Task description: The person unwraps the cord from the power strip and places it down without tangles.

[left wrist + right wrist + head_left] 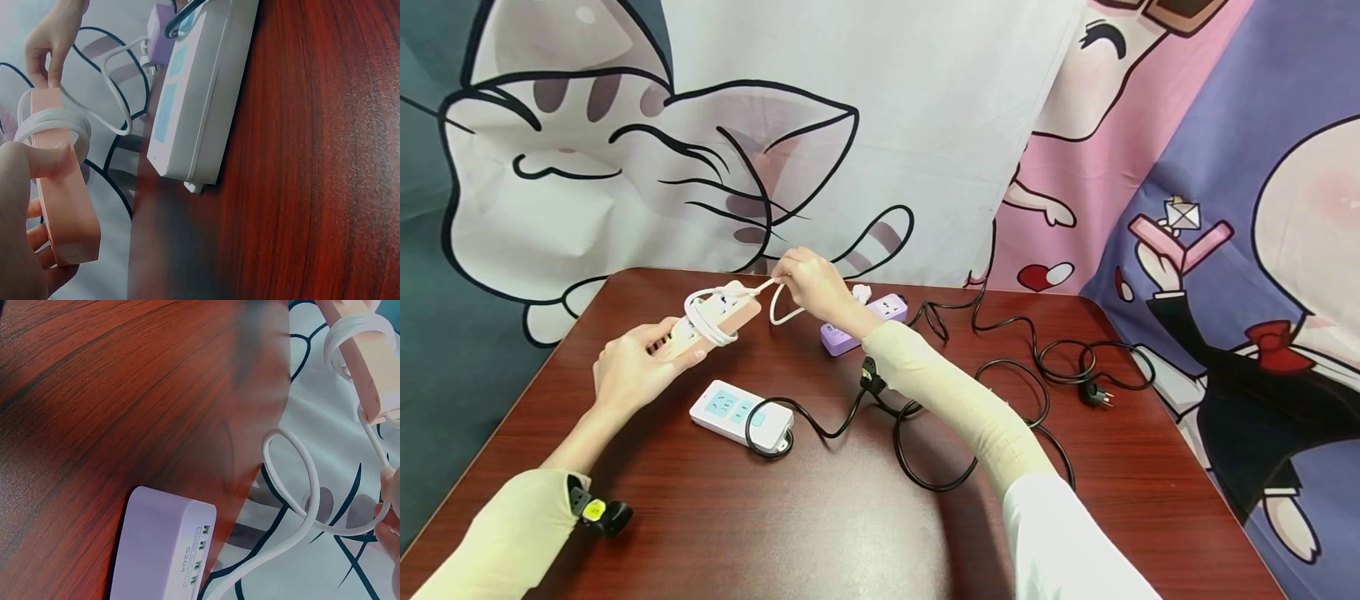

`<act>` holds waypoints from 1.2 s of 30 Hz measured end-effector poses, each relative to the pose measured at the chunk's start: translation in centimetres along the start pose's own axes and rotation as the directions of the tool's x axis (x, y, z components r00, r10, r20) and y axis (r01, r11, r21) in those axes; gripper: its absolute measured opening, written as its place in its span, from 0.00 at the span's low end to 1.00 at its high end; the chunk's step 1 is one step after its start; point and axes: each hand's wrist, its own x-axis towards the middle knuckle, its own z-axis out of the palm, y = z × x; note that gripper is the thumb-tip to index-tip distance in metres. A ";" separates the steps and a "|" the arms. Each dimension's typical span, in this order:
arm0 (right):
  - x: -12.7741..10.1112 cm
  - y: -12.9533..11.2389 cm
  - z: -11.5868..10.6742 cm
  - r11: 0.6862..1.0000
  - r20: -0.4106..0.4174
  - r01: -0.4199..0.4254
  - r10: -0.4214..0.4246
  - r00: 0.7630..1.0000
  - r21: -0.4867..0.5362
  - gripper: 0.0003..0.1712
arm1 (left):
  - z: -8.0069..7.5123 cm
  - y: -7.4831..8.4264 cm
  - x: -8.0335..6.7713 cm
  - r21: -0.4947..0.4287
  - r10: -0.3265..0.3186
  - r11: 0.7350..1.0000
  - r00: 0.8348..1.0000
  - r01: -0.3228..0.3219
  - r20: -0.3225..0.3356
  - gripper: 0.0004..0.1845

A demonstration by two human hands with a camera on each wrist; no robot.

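My left hand (pixel 636 367) grips a pink and white power strip (pixel 741 314) raised over the left part of the table. Several turns of its white cord (pixel 703 321) are wound around the strip's middle. The thumb lies along the strip's pink side, plain in the left wrist view. Beyond the strip's far end, my right hand (pixel 811 282) pinches the white cord between thumb and fingers. From there a loose loop of cord (pixel 312 487) hangs down toward the purple power strip (pixel 887 308), seen behind the right forearm.
A white power strip with blue socket panels (pixel 737 417) lies below the left hand, its black cord (pixel 820 429) running right. More black cable (pixel 940 483) coils across the right half, with a black plug (pixel 1096 393) at its end. A printed cloth (pixel 925 125) hangs behind the table.
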 end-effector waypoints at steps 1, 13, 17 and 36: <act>0.0 0.0 0.0 1.000 -0.003 -0.001 0.001 1.000 -0.002 0.07 | 0.0 0.0 0.0 -0.001 0.004 1.000 1.000 -0.004 0.001 0.35; 0.0 -0.1 -0.1 1.000 -0.055 -0.020 0.019 0.998 -0.007 0.06 | 0.0 -0.1 0.2 0.013 0.015 1.000 1.000 -0.015 0.025 0.34; 0.1 -0.1 -0.2 1.000 -0.062 -0.026 0.025 0.998 -0.004 0.06 | -0.1 -0.2 0.2 0.023 0.010 1.000 0.999 -0.011 0.038 0.35; -0.1 0.0 -0.3 1.000 -0.100 -0.005 0.006 0.995 0.008 0.06 | 0.0 -1.3 0.0 0.089 -0.018 0.996 0.998 0.013 0.057 0.34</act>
